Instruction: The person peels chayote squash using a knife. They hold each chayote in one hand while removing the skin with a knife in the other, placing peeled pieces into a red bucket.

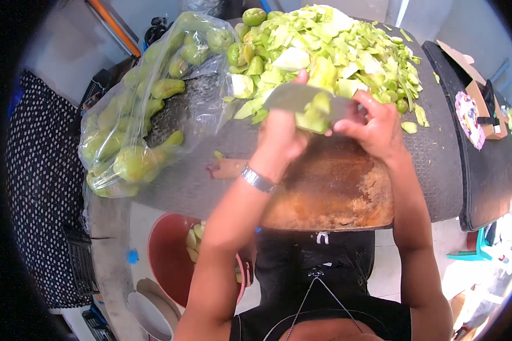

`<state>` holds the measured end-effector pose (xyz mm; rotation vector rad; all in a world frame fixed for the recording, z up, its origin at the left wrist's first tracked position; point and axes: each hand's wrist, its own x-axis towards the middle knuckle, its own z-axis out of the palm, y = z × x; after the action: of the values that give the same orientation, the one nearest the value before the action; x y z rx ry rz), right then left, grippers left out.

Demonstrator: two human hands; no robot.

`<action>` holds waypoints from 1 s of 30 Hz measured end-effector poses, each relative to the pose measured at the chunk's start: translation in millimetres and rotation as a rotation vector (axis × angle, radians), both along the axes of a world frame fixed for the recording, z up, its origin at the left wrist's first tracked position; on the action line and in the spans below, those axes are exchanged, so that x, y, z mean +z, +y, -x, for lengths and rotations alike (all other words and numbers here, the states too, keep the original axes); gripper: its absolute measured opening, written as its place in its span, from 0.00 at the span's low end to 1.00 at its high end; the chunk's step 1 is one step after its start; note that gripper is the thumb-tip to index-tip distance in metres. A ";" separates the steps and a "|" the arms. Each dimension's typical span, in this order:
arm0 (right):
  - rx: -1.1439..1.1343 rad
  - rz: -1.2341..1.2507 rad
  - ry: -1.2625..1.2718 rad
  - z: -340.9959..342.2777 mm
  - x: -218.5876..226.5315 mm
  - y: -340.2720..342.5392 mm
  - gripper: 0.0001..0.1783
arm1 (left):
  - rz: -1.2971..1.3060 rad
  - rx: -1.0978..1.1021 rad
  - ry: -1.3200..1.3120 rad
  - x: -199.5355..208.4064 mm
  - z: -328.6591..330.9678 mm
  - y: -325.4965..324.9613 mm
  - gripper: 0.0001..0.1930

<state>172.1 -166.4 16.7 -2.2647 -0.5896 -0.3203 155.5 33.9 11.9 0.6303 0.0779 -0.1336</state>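
Over the worn wooden cutting board [330, 193], my left hand [281, 133] is closed around a pale green chayote [313, 119], its thumb reaching up behind a blade. A metal watch band [258, 179] circles that wrist. My right hand [375, 122] is closed at the dark end of a broad-bladed knife [287, 98], whose blurred blade lies across the chayote toward my left hand. The blade and fingers partly hide the chayote. Just beyond both hands rises a large heap of green peelings [347, 45], with several whole green fruits along its left side.
A clear plastic bag [105, 142] of chayotes lies on the left of the dark textured table [438, 170]. Below the near edge stands a red bucket [165, 261] with pale peeled pieces in it. An open cardboard box [489, 108] rests on a second table at right.
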 end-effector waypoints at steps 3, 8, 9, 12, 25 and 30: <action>-0.078 -0.054 0.036 -18.8 -5.9 -16.8 0.30 | -0.151 -0.191 -0.112 -7.0 -6.3 12.1 0.29; -0.218 -0.086 0.104 -14.6 -3.1 -17.5 0.28 | -0.151 -0.202 -0.062 1.3 0.3 13.1 0.28; -0.164 -0.128 0.175 -7.1 -0.5 -13.1 0.28 | -0.139 -0.192 -0.056 -0.1 0.4 13.6 0.28; 0.014 -0.120 0.101 6.0 -4.2 1.4 0.30 | -0.077 0.018 0.016 -1.4 -6.1 -3.8 0.25; -0.271 -0.089 0.190 -0.7 -1.6 -3.7 0.33 | -0.016 -0.064 0.008 1.9 -6.2 11.4 0.28; -0.062 0.020 0.051 18.3 4.9 17.8 0.34 | -0.047 0.075 0.008 -19.0 -15.8 16.3 0.29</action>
<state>153.8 -148.7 21.6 -2.3073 -0.4985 -0.2871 171.4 50.2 -7.1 0.6730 0.1122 -0.0615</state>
